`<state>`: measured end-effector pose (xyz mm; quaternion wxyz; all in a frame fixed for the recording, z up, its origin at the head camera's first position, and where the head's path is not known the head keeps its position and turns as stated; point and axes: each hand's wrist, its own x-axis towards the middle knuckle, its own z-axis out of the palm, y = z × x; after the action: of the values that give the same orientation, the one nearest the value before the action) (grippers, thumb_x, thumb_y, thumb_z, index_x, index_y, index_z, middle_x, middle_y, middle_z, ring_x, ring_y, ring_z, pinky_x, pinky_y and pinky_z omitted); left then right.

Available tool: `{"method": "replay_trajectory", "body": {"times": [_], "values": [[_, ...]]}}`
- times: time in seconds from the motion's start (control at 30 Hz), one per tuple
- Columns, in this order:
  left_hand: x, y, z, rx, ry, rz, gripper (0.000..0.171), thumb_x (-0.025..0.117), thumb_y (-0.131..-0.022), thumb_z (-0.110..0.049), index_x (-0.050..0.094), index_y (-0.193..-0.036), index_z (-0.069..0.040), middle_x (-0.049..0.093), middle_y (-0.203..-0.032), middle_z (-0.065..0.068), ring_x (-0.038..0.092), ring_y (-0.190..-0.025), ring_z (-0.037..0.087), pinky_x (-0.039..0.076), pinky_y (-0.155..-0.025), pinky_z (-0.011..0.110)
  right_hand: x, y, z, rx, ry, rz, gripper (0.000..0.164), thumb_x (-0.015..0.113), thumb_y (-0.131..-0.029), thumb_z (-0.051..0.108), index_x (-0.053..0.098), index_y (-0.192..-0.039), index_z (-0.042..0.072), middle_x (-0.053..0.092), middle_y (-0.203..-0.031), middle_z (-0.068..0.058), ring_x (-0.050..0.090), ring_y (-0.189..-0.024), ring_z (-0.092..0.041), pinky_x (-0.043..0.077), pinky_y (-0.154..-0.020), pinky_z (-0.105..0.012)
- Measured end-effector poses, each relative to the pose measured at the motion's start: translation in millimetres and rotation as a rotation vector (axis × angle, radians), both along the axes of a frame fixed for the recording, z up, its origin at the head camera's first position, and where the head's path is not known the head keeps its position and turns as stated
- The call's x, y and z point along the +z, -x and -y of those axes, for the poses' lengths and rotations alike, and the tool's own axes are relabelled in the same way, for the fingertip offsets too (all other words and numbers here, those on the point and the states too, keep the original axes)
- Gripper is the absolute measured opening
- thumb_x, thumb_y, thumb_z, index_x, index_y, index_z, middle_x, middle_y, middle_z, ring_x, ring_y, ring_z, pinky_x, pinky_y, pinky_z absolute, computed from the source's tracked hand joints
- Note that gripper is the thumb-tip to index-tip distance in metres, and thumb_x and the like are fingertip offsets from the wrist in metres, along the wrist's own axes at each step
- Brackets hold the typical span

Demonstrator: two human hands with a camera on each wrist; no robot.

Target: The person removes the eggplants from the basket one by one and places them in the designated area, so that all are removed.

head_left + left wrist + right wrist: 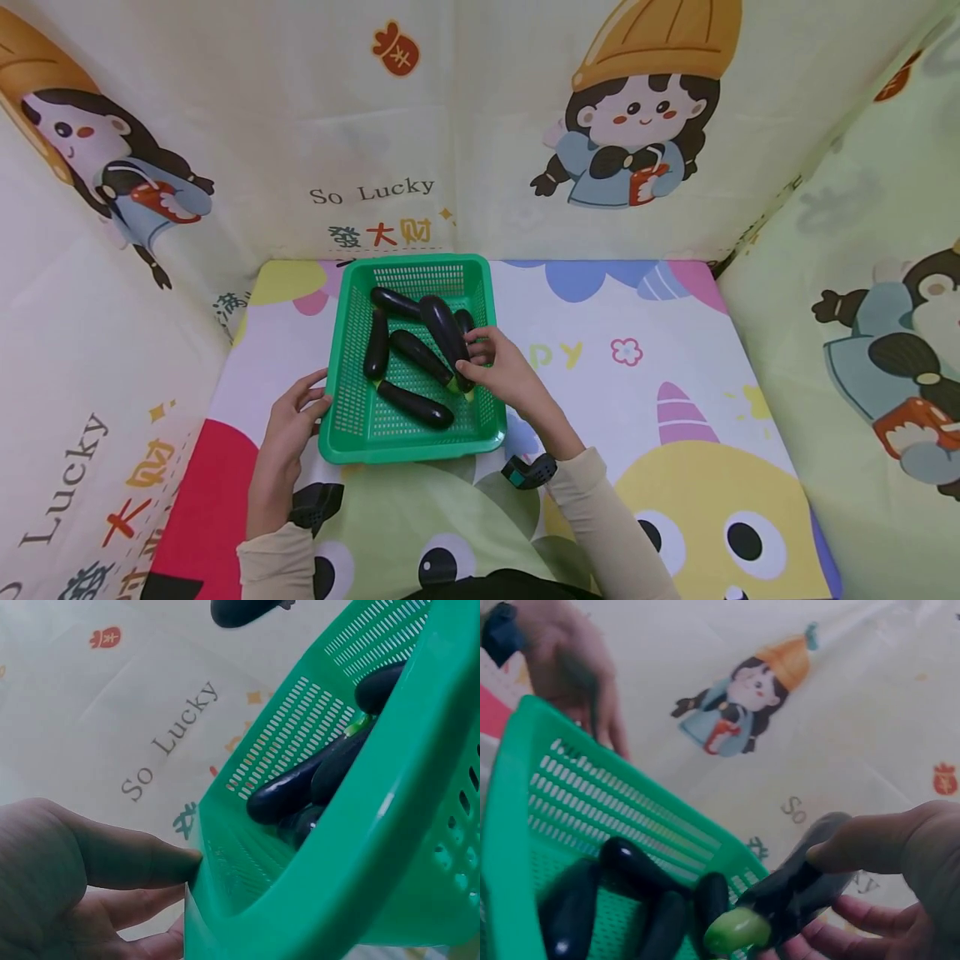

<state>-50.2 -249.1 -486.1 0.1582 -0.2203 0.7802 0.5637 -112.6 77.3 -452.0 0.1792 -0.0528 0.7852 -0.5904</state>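
Note:
A green plastic basket (412,454) holds several dark purple eggplants, one of them a bottom eggplant (415,406) lying slantwise. My right hand (504,367), over the basket's right side, grips another eggplant (810,862) between thumb and fingers. Its green stem end (737,930) points down toward the basket in the right wrist view. At the left side, my left hand (288,429) touches the basket's outer rim with its thumb and fingertips. The left wrist view shows the thumb (142,859) against the rim, with the other fingers below it and partly hidden.
The basket stands on a table with a printed cartoon cloth (585,400). Fabric walls (495,150) with printed figures and lettering rise behind and on both sides. Dark wrist cameras (529,472) sit on both wrists.

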Motion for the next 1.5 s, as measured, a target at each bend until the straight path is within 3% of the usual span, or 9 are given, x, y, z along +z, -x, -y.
{"method": "replay_trajectory", "body": {"times": [0.37, 0.8, 1.17, 1.5], "values": [[-0.9, 0.2, 0, -0.002, -0.004, -0.013, 0.059, 0.05, -0.11, -0.025, 0.03, -0.166, -0.02, 0.045, -0.15, 0.014, 0.053, -0.115, 0.019, 0.053, -0.083, 0.019, 0.0, 13.4, -29, -0.187, 0.191, -0.042, 0.047, 0.072, -0.097, 0.013, 0.053, -0.14, 0.007, 0.068, -0.129, -0.023, 0.068, -0.106, -0.018, 0.059, -0.078, -0.026], [-0.5, -1.4, -1, -0.006, -0.003, -0.021, 0.061, 0.052, -0.109, -0.027, 0.029, -0.166, -0.02, 0.044, -0.151, 0.015, 0.051, -0.117, 0.021, 0.053, -0.084, 0.018, -14.2, 26.0, -47, -0.392, 0.331, -0.11, 0.047, 0.072, -0.097, 0.004, 0.052, -0.14, 0.006, 0.064, -0.124, -0.017, 0.069, -0.095, -0.009, 0.06, -0.076, -0.022], [-1.3, 0.7, 1, -0.007, 0.015, -0.047, 0.058, 0.05, -0.11, -0.026, 0.032, -0.165, -0.02, 0.048, -0.146, 0.014, 0.057, -0.104, 0.013, 0.054, -0.082, 0.019, -32.2, 38.2, -61, -0.534, 0.254, -0.139, 0.048, 0.077, -0.094, 0.007, 0.055, -0.136, 0.005, 0.063, -0.119, -0.016, 0.066, -0.092, -0.012, 0.058, -0.074, -0.018], [-2.5, -1.0, 1, -0.002, 0.006, -0.04, 0.059, 0.05, -0.11, -0.026, 0.032, -0.165, -0.02, 0.048, -0.147, 0.014, 0.056, -0.104, 0.012, 0.054, -0.08, 0.019, -52.3, 45.7, -71, -0.585, 0.158, -0.172, 0.046, 0.078, -0.092, 0.007, 0.057, -0.132, 0.006, 0.063, -0.117, -0.017, 0.06, -0.089, -0.016, 0.051, -0.069, -0.015]]}}
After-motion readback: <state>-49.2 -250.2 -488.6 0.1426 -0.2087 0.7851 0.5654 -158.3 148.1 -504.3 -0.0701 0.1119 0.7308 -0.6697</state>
